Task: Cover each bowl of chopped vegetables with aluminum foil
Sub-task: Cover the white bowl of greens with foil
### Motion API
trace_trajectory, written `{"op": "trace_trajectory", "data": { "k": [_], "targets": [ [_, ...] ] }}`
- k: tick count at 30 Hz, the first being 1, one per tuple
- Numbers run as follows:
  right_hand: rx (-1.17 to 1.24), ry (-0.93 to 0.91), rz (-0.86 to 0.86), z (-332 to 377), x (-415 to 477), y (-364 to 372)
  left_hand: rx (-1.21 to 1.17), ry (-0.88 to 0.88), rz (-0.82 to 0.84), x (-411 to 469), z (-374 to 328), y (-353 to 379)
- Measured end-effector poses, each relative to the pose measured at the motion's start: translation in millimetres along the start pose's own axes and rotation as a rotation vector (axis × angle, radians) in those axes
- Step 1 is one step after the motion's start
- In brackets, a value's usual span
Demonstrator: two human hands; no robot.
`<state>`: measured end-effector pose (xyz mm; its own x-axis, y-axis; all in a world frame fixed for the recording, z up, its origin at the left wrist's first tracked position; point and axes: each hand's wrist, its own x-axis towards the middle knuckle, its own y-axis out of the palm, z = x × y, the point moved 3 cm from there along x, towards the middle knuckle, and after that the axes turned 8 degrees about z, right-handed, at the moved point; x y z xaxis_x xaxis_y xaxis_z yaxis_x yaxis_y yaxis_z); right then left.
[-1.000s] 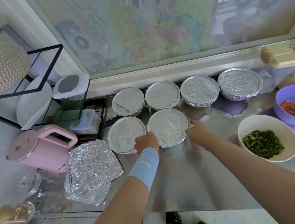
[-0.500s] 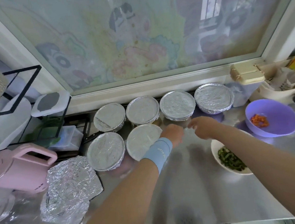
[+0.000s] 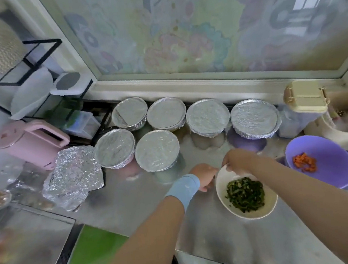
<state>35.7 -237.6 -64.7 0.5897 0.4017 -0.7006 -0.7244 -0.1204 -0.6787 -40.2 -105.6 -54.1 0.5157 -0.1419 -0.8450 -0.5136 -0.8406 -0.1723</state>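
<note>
Head view: crumpled aluminum foil sheets point(image 3: 74, 176) lie toward the counter's point(image 3: 136, 198) left edge, beside six foil-covered bowls point(image 3: 156, 150) grouped along its back edge. Nearer the front edge, the left hand point(image 3: 204, 176) curls against the left rim of an uncovered white bowl point(image 3: 222, 190) of chopped greens point(image 3: 245, 195); I cannot tell whether it clasps the rim. The right hand point(image 3: 237, 160) pinches the bowl's far rim. A purple bowl point(image 3: 328, 173) holding orange pieces point(image 3: 304, 161) sits uncovered by the right edge.

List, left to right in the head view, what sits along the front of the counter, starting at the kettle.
pink kettle → loose foil pile → first foil-covered bowl → second foil-covered bowl → white bowl of chopped greens → purple bowl with orange pieces
</note>
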Motion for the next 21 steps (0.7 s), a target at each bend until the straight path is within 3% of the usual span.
{"op": "trace_trajectory", "data": {
  "k": [4,7,11,17,21],
  "targets": [
    [0.030,-0.109,0.002,23.1,14.6,1.1,0.051,0.007,-0.192,-5.7,14.8,-18.9],
    [0.089,-0.177,0.019,44.2,18.3,2.2,0.127,-0.016,-0.258,-6.2,31.9,-34.8],
    [0.111,-0.189,0.028,64.9,19.1,1.3,0.061,0.002,-0.315,-14.6,49.3,-53.4],
    [0.003,-0.121,-0.150,113.3,4.0,-44.2,-0.064,0.068,-0.386,-43.6,49.8,-86.2],
    [0.054,-0.232,-0.167,170.3,2.2,-70.2,-0.067,0.099,-0.486,-77.3,55.1,-121.7]
  ]
}}
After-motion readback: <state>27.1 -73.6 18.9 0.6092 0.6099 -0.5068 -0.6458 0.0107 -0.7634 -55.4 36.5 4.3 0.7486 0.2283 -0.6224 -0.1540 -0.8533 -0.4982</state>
